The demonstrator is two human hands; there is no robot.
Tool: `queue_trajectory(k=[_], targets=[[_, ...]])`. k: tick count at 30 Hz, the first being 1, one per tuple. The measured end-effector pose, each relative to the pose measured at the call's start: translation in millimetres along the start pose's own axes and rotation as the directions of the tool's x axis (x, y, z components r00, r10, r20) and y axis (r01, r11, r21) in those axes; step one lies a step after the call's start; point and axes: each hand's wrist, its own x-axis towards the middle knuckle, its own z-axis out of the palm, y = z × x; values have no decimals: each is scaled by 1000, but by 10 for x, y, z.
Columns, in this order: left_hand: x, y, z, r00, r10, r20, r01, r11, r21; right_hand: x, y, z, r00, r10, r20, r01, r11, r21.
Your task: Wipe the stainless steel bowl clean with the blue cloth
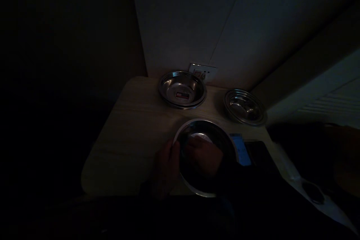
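Note:
A round metal basin [201, 192] stands near the front edge of the table in dim light. My left hand [165, 165] is at its left side, with thumb and fingers closed on the rim. Inside the basin is my right hand [204, 155], its fingers curled down near the inner left wall. Whatever those fingers hold, if anything, is lost in shadow. My dark right sleeve covers part of the basin's right side.
Behind stand a stack of metal basins [182, 97] with a label inside and, to the right, another stack of metal bowls [244, 108]. A lit phone screen [241, 150] and a dark flat object [260, 153] lie right of the basin. A wall socket [203, 71] sits behind the table [120, 146].

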Motion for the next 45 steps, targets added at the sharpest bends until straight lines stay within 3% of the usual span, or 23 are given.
queue_trajectory(k=[4,6,10,13,18,21,27,30,36,42,45], targets=[[-24,27,7,1000,28,0,-28,1000,-13,163,73,-76,981,189,-39,-190,982,-21],[-35,43,27,999,27,-21,-28,1000,-12,159,68,-82,975,216,-51,-218,975,-36],[-48,69,80,993,25,-118,-21,999,35,0,-16,-65,998,45,53,-44,999,-13],[-45,75,87,992,16,-125,-10,999,54,-72,-44,-75,995,-35,98,33,999,19],[-42,70,52,997,27,-66,-21,997,81,132,45,-139,986,166,16,-165,986,-35],[-55,75,63,996,12,-89,-7,998,59,200,44,-136,971,236,-30,-237,971,-34],[-74,74,107,988,13,-157,-3,998,62,-33,-64,-65,995,17,98,-20,999,29],[-76,73,95,991,25,-134,-15,997,78,9,3,-74,996,41,81,-44,999,32],[-74,82,103,990,27,-139,-23,999,30,230,115,-120,971,228,-76,-231,972,-31],[-77,80,139,982,8,-191,5,998,66,-36,-40,-87,994,18,108,-25,998,62],[-83,85,113,986,23,-163,-10,997,80,-43,-43,-73,995,27,94,-32,998,55]])
